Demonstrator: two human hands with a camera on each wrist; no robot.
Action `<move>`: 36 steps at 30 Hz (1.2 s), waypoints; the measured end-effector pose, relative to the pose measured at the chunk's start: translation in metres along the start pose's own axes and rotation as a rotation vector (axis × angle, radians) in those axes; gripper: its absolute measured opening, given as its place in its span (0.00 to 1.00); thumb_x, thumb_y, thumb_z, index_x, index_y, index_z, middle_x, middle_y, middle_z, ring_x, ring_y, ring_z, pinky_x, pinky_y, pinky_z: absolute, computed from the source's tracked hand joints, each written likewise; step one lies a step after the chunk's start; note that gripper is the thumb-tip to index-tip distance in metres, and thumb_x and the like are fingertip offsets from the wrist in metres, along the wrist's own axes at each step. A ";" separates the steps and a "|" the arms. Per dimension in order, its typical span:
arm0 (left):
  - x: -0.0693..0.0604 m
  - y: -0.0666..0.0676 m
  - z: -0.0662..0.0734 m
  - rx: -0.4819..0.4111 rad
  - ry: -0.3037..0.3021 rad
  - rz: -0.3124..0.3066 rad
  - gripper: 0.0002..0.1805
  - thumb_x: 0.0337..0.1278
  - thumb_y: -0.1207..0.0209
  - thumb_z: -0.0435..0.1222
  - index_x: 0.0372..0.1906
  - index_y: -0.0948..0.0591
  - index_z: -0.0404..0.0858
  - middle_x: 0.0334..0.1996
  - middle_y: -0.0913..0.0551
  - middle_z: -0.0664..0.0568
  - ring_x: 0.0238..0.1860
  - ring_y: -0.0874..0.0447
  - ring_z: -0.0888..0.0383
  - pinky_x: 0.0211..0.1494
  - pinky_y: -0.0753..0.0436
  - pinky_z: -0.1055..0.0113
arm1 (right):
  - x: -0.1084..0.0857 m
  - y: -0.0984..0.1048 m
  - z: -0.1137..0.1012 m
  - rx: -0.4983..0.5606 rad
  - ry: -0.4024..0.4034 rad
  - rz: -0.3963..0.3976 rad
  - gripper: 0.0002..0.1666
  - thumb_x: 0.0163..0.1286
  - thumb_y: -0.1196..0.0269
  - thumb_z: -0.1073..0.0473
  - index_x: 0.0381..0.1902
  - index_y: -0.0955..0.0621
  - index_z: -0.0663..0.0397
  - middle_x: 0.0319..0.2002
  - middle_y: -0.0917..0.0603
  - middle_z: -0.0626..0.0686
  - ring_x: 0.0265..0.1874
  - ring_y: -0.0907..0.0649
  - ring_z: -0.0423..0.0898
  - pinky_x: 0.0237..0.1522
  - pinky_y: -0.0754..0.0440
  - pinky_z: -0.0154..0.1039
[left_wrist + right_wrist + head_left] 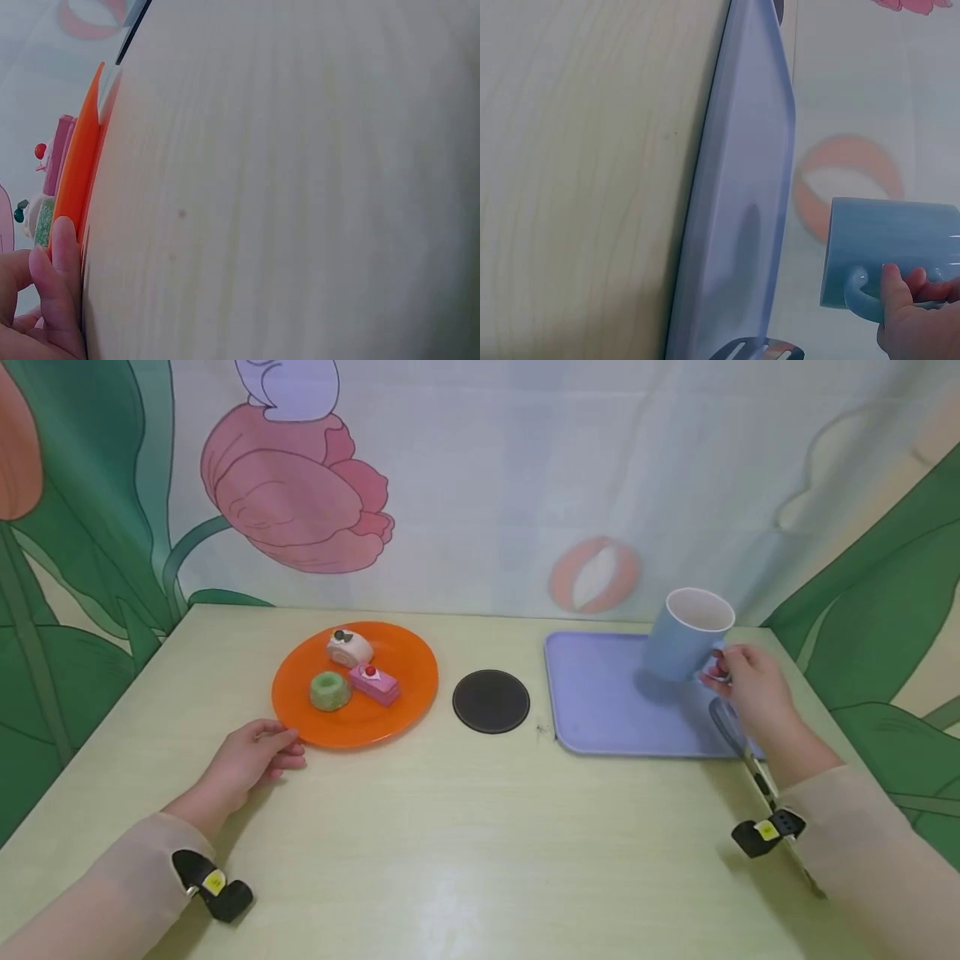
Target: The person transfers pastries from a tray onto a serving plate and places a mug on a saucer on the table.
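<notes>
At the near-left rim of the orange plate, my left hand pinches the edge between thumb and fingers. On that plate lie a green ring-shaped cake, a pink cake slice with a red topping and a cream roll. My right hand grips the handle of a light blue mug. The mug is upright, held above the purple tray, and its shadow falls on the tray. In the right wrist view, fingers hook round the mug's handle.
Between plate and tray lies a round black coaster. A slotted utensil lies at the tray's right end, partly hidden under my right forearm. Behind the table hangs a printed curtain.
</notes>
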State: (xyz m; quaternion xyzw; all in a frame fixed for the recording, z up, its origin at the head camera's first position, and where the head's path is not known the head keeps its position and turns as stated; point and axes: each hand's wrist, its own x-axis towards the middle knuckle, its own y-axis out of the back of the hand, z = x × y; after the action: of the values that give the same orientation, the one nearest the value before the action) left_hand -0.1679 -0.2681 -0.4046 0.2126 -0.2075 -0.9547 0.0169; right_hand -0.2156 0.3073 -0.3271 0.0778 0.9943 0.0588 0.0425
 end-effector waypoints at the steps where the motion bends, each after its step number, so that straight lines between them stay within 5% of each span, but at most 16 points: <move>1: 0.000 0.000 0.000 -0.001 -0.003 -0.001 0.28 0.68 0.53 0.48 0.63 0.37 0.33 0.38 0.18 0.50 0.34 0.17 0.65 0.34 0.23 0.74 | -0.001 -0.001 0.000 0.003 0.005 -0.002 0.12 0.76 0.61 0.56 0.41 0.36 0.60 0.41 0.38 0.57 0.41 0.30 0.42 0.42 0.22 0.26; 36: 0.002 0.001 0.000 -0.014 -0.012 -0.016 0.28 0.68 0.53 0.47 0.63 0.38 0.32 0.36 0.18 0.53 0.34 0.17 0.65 0.33 0.22 0.73 | -0.025 -0.040 0.009 -0.074 0.061 -0.073 0.14 0.76 0.60 0.57 0.39 0.35 0.64 0.39 0.33 0.55 0.39 0.27 0.40 0.42 0.23 0.26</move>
State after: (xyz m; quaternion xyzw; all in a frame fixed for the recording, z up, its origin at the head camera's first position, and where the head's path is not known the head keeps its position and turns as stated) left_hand -0.1700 -0.2691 -0.4049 0.2082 -0.1994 -0.9575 0.0095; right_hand -0.1960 0.2647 -0.3386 0.0380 0.9945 0.0964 0.0172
